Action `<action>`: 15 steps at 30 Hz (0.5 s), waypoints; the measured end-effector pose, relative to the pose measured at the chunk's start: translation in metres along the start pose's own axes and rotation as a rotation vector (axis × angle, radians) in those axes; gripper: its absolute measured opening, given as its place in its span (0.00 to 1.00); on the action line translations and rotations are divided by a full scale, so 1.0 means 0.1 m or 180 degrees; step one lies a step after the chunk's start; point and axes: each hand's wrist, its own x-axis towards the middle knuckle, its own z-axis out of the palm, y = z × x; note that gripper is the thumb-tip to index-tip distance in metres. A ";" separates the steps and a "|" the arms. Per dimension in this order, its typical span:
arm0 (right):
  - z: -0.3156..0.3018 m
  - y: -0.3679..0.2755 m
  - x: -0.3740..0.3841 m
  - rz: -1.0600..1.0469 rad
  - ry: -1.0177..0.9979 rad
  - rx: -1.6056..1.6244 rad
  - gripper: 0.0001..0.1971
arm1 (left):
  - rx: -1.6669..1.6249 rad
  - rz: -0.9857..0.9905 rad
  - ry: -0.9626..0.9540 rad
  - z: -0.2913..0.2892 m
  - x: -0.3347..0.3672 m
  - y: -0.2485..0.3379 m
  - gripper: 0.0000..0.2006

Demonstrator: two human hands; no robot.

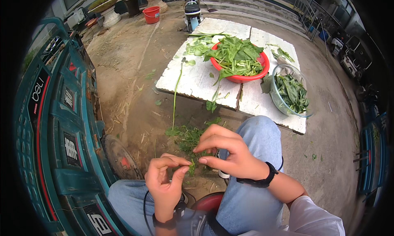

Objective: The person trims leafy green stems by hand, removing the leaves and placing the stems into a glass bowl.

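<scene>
Low in front of my knees, my left hand [166,180] pinches a small piece of green stem [192,167] between thumb and forefinger. My right hand [230,154] hovers just to its right, thumb and fingers apart, with nothing visible between them. Below both hands, a heap of green trimmings [186,138] lies on the ground. One long green stem [177,90] hangs over the front left edge of the white board [197,78]. On that board stand a red colander [246,78] piled with leafy stalks and a clear bowl [281,102] of loose leaves.
A teal cargo vehicle [61,112] rises close on my left, its wheel [119,158] near my knee. Pale green slices [199,47] lie on the board's far left. Farther off are a red bucket [151,15], a parked scooter [192,10] and steps [246,6].
</scene>
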 end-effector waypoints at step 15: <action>0.05 -0.04 -0.04 -0.0087 -0.0056 0.0185 0.05 | 0.0017 -0.0043 -0.0042 0.00 -0.01 0.00 0.14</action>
